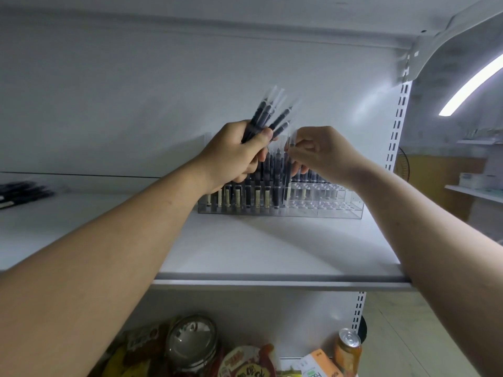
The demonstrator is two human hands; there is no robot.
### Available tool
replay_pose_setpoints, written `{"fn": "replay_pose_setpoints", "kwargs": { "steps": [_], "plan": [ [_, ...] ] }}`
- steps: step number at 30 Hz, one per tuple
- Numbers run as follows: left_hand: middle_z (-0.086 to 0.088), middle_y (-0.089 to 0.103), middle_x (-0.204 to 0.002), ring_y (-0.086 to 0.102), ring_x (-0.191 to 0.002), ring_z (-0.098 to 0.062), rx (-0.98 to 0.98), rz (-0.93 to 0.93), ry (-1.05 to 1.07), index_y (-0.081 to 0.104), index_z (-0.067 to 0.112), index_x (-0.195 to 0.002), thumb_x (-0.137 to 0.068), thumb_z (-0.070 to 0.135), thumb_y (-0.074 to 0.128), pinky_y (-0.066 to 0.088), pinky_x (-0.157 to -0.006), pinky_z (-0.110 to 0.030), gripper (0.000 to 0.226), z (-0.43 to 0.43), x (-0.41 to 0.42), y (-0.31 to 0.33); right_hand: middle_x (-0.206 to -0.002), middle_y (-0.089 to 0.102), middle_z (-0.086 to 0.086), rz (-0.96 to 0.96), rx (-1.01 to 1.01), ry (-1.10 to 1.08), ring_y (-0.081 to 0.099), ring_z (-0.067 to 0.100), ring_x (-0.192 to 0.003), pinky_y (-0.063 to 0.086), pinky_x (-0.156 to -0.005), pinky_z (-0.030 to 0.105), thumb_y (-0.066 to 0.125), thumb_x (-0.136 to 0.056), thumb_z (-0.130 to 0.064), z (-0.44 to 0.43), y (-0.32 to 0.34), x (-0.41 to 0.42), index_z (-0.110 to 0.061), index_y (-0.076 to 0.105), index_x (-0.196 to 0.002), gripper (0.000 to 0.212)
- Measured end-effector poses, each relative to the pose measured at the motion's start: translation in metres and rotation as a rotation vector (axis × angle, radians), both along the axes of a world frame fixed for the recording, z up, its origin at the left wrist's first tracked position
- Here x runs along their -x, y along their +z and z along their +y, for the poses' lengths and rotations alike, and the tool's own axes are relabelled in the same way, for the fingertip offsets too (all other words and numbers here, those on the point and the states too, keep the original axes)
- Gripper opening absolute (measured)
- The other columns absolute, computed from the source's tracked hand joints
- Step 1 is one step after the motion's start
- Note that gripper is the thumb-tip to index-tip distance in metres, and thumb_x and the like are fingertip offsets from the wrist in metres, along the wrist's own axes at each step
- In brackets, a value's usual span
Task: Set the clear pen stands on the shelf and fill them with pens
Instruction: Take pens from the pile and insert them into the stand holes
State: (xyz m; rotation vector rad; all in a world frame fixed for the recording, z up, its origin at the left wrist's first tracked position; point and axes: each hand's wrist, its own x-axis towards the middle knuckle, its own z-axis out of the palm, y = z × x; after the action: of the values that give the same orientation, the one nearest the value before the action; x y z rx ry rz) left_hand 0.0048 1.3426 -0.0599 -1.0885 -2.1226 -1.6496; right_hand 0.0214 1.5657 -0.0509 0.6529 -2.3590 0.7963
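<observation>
A clear pen stand (326,205) sits on the white shelf (258,248), near its right end. Its left half holds several dark pens upright; its right slots look empty. My left hand (234,156) grips a fanned bunch of dark pens with clear caps (272,112), held above the stand's left part. My right hand (324,151) pinches a single pen (288,170) by its upper end and holds it upright over the stand's middle slots. Whether that pen's lower tip sits in a slot is hidden among the other pens.
More dark pens (21,194) lie on the shelf at the far left. A slotted white upright (397,123) bounds the shelf on the right. Below the shelf stand a glass jar (190,346), a drinks can (348,349) and snack packets (245,363).
</observation>
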Motion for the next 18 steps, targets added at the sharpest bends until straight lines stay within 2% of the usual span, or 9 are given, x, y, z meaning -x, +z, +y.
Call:
{"fn": "replay_pose_setpoints", "kwargs": {
  "steps": [3,6,13,18],
  "plan": [
    [-0.007,0.054,-0.080,0.031,-0.049,-0.014,-0.004,-0.001,0.008,0.052,-0.007,-0.112,-0.112,0.020,0.051,0.022,-0.042,-0.022,0.027,-0.0003,0.0000,-0.0002,-0.076,0.078,0.007,-0.009,-0.018,-0.005,0.077,0.017,-0.071,0.064,-0.074,0.050,0.062,-0.102,-0.010,0.0008,0.0015,0.0002,-0.002,0.069,-0.092,0.015],
    [-0.008,0.056,-0.081,0.032,-0.051,-0.015,-0.002,-0.009,-0.009,0.052,0.004,-0.100,-0.111,0.015,0.051,0.022,-0.043,-0.022,0.016,-0.0009,-0.0007,-0.0001,-0.077,0.078,0.008,-0.015,-0.001,-0.006,0.077,0.017,-0.071,0.065,-0.072,0.039,0.062,-0.102,-0.010,-0.0003,0.0013,0.0005,-0.004,0.069,-0.090,0.015],
    [-0.017,0.052,-0.089,0.030,-0.053,-0.018,-0.005,0.004,-0.004,0.052,0.006,-0.092,-0.109,0.012,0.051,0.022,-0.043,-0.022,0.018,-0.0012,-0.0010,0.0006,-0.077,0.079,0.007,-0.140,-0.050,-0.016,0.079,0.014,-0.074,0.065,-0.073,0.037,0.065,-0.100,-0.008,0.0033,-0.0012,0.0035,0.007,0.064,-0.090,0.018],
    [-0.017,0.052,-0.088,0.030,-0.055,-0.019,0.017,0.003,-0.003,0.054,0.004,-0.093,-0.109,0.012,0.051,0.022,-0.044,-0.023,0.019,-0.0023,-0.0010,0.0002,-0.079,0.080,-0.001,-0.105,-0.077,-0.024,0.079,0.011,-0.075,0.057,-0.067,0.027,0.070,-0.099,-0.020,0.0066,0.0007,0.0000,-0.003,0.070,-0.088,0.020]
  ]
}}
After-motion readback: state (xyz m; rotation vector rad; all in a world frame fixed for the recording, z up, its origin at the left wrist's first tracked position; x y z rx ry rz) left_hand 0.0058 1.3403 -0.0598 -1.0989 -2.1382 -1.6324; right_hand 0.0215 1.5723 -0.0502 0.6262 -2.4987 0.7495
